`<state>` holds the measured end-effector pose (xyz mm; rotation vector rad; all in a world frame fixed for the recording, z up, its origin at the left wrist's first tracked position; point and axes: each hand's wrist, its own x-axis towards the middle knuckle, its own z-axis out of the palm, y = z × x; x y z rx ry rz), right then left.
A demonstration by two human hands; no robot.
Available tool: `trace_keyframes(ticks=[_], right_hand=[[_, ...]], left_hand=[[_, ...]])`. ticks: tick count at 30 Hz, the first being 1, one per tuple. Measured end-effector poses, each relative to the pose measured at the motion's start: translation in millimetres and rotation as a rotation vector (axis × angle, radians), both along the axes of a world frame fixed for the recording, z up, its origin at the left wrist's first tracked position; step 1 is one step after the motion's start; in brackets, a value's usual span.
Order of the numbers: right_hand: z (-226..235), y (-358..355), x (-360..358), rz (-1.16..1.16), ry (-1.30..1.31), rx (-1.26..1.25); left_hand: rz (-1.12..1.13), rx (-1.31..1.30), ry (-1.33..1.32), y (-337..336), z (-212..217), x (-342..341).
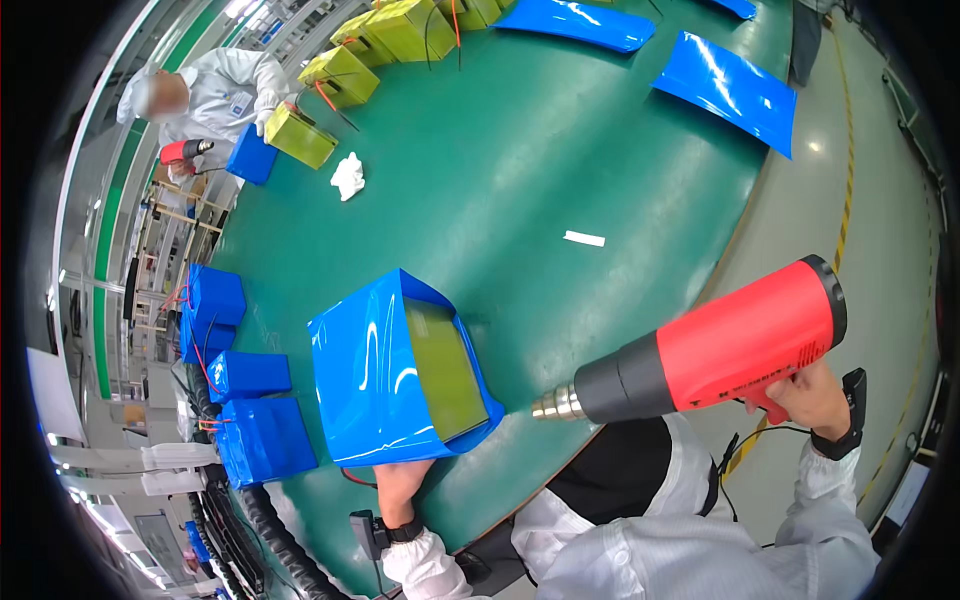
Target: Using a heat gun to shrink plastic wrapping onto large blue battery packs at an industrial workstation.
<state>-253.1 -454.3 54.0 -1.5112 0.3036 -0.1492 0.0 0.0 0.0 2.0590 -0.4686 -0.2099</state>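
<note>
Left of the blue sleeve [362, 375], blue packs [268, 440]; right hand [815, 400] grips lettered red heat gun [750, 335]; left hand [401, 484]: grip indeterminable.

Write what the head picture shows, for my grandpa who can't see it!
A person's right grip holds a red heat gun, its nozzle toward a yellow-green block in a blue wrap open at one end; the left grip, partly hidden, is at the wrap's near side. At far left, a co-worker by the table holds another heat gun.
</note>
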Motion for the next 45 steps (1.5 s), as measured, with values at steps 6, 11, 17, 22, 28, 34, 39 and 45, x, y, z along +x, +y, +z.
trace_keyframes(ticks=[6, 11, 17, 22, 28, 34, 39, 45], right_hand=[[1.7, -2.8, -1.1, 0.072, 0.041, -0.024], [2.8, -1.4, -1.8, 0.037, 0.034, -0.024], [9.8, 3.7, -3.9, 0.008, -0.005, 0.027], [12.3, 6.5, -4.8, 0.009, 0.002, 0.034], [-4.9, 0.8, -20.9, 0.011, -0.08, -0.055], [3.0, -3.6, -34.9, -0.119, 0.01, -0.177], [12.8, 9.5, -36.2, -0.154, -0.005, -0.31], [19.9, 14.3, -65.0, -0.197, 0.085, -0.376]], left_hand=[[0.012, -0.026, 0.023, -2.8, 1.4, -2.5], [0.004, -0.015, 0.078, -4.5, 4.3, -2.7], [-0.03, -0.171, 0.226, 16.1, -5.2, -0.8], [-0.02, -0.283, 0.16, 20.6, -12.6, -3.7], [-0.016, -0.298, 0.199, 12.6, -9.5, -4.0], [-0.045, -0.379, 0.183, 1.0, -5.8, -3.5], [-0.038, -0.335, 0.182, 16.8, -8.8, -6.8], [-0.086, -0.287, 0.255, 9.4, -10.1, -2.5]])
